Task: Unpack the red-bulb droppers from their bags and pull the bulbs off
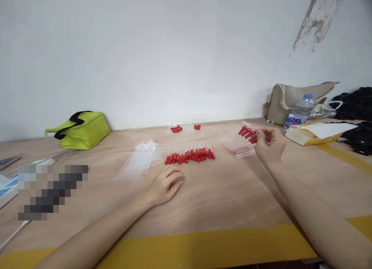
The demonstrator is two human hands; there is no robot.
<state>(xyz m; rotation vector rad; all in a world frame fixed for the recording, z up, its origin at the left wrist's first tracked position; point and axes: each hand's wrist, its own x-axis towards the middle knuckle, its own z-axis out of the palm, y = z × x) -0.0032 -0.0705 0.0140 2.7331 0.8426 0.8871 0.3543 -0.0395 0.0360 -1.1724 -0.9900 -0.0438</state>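
My right hand [269,144] is raised a little over the wooden table [221,195], fingers closed on a clear plastic bag of red-capped droppers [243,140]. My left hand [167,185] rests on the table with its fingers loosely curled, holding nothing. Just beyond it lies a row of several glass droppers with red bulbs [190,154]. To the left of that row sits a stack of empty clear zip bags [141,160].
A few loose red bulbs on plastic [179,128] lie near the wall. A lime-green bag [80,130] stands at the back left. A beige bag [286,100], a water bottle [299,111], a yellow-and-white packet [315,133] and dark cloth [357,106] crowd the back right.
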